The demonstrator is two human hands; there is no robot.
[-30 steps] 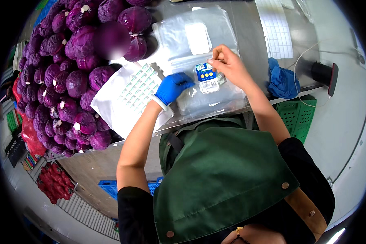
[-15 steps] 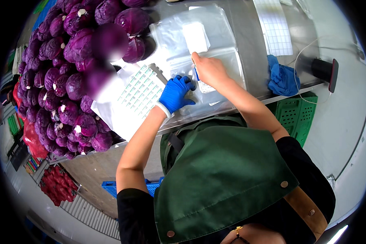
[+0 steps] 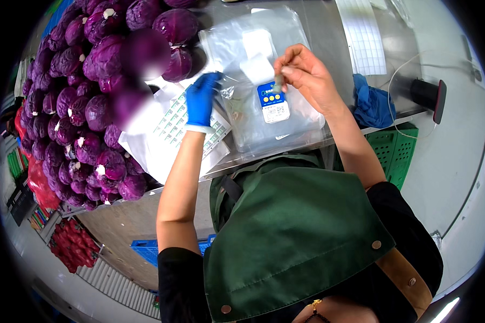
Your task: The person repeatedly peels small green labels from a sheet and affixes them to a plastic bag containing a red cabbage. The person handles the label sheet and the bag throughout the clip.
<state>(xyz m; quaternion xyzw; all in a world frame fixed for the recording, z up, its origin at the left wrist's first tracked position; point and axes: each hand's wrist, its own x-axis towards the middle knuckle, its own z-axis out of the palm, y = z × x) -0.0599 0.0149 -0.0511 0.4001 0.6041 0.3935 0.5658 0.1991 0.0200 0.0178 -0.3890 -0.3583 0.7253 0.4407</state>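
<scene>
A stack of clear plastic bags [image 3: 302, 116] lies flat on the metal table in front of me. The top bag carries a blue-and-white label [image 3: 275, 103]. My left hand [image 3: 200, 105], in a blue glove, has its fingers closed at the bags' left edge, apparently pinching the plastic. Under its wrist lies a sheet of small green-and-white stickers [image 3: 170, 126]. Above the label, my bare right hand [image 3: 310, 78] pinches a small pale greenish piece [image 3: 278, 83], perhaps a sticker; its print cannot be made out.
Purple cabbages [image 3: 99, 113] are piled high along the left. At the right lie a crumpled blue cloth [image 3: 374, 105] and a gridded white sheet [image 3: 361, 40]. A black device on a stand [image 3: 428, 94] trails a cable. A green crate [image 3: 396, 156] sits below the table edge.
My right hand has lifted off the label and moved up and right, now pinching a small piece. The left hand has shifted up and left to the bags' edge.
</scene>
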